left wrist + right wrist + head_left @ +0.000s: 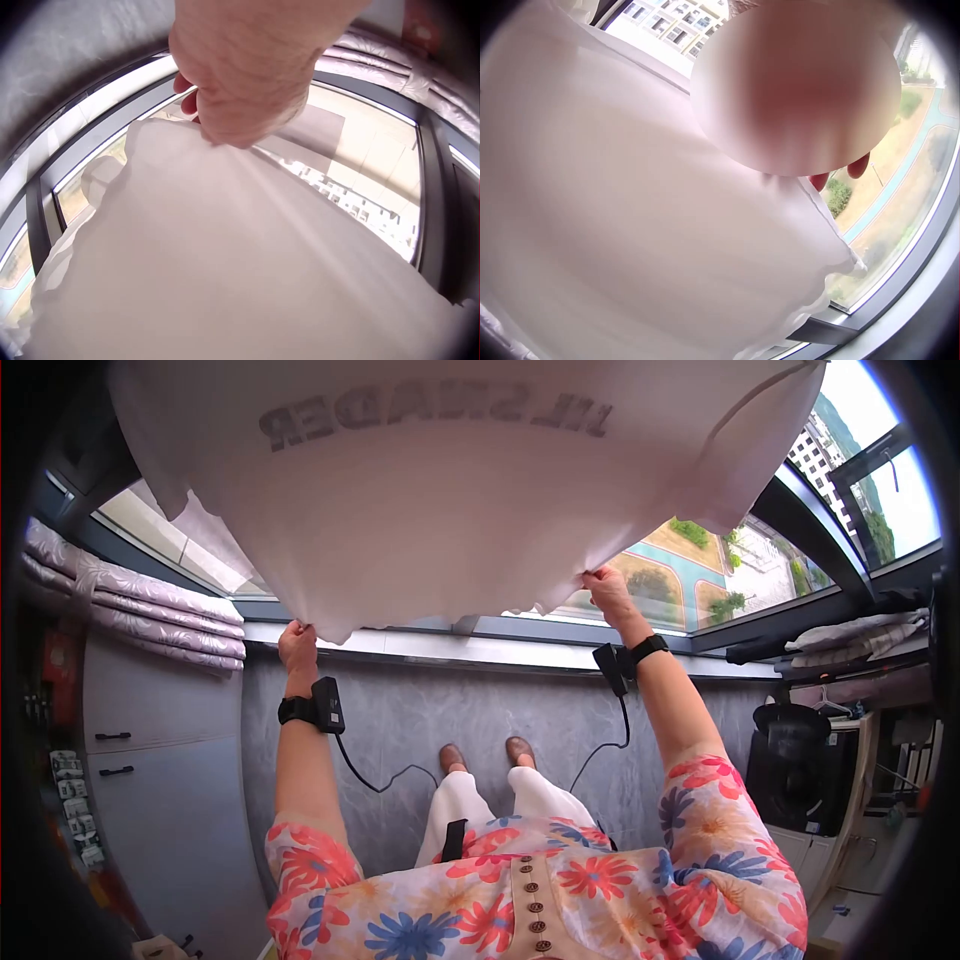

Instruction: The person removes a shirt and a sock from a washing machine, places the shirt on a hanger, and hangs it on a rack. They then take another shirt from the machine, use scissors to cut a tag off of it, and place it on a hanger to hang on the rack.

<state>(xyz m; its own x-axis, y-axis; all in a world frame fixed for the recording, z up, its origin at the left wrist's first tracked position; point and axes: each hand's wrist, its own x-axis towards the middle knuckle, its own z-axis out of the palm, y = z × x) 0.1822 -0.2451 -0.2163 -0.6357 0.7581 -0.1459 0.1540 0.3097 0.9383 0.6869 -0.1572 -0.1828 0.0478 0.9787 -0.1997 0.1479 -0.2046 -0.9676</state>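
A thin white shirt spreads across the top of the head view, its lettering showing reversed through the cloth. The left hand pinches the hem at the shirt's lower left corner. Farther right, the right hand pinches the hem near the other lower corner, so the bottom edge sags in small waves between them. In the left wrist view the shirt stretches out from under the left hand. A blurred patch covers most of the right hand in the right wrist view; only some fingertips show beside the cloth.
Windows with dark frames stand behind the shirt, above a white sill. A tied curtain and a grey cabinet are at the left. Folded cloths and a black appliance stand at the right.
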